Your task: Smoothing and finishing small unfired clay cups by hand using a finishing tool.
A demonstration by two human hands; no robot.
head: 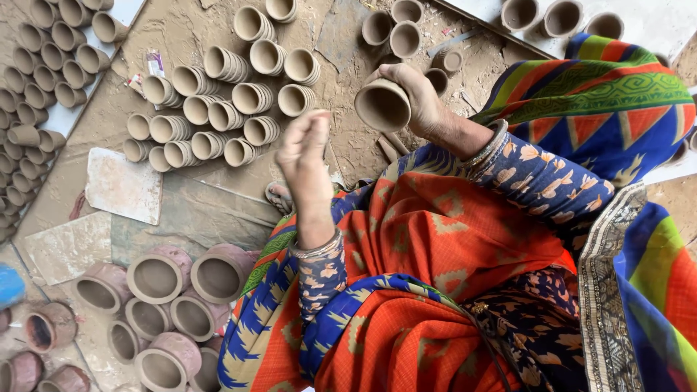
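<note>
right hand [410, 91]: raised, fingers gripping clay cup [382, 106] | left hand [305, 156]: lifted, fingers loosely pinched, empty

Soft even daylight, bright without glare, shadows faint and short under the stacked clay cups [218, 101], colours of the cloth vivid, left hand [305, 163] slightly motion-blurred at the fingertips, mild wide-angle stretch toward the edges, centre sharp
</note>
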